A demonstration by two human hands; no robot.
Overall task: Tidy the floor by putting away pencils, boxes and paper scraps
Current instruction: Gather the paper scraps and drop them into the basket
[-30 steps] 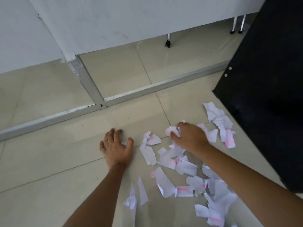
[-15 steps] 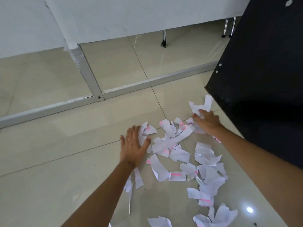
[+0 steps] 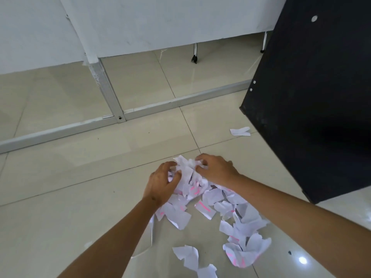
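**White scraps bunched between two hands**

White paper scraps (image 3: 208,199), some streaked pink, lie heaped on the beige tile floor (image 3: 60,207). The left hand (image 3: 162,183) and right hand (image 3: 215,170) curl their fingers into the far end of the heap from either side, squeezing a crumpled wad between them; the fingertips are buried in paper. More scraps trail toward the lower edge, the nearest cut off. One stray scrap (image 3: 240,131) lies apart beside a black panel (image 3: 313,109), itself cut off at the right.
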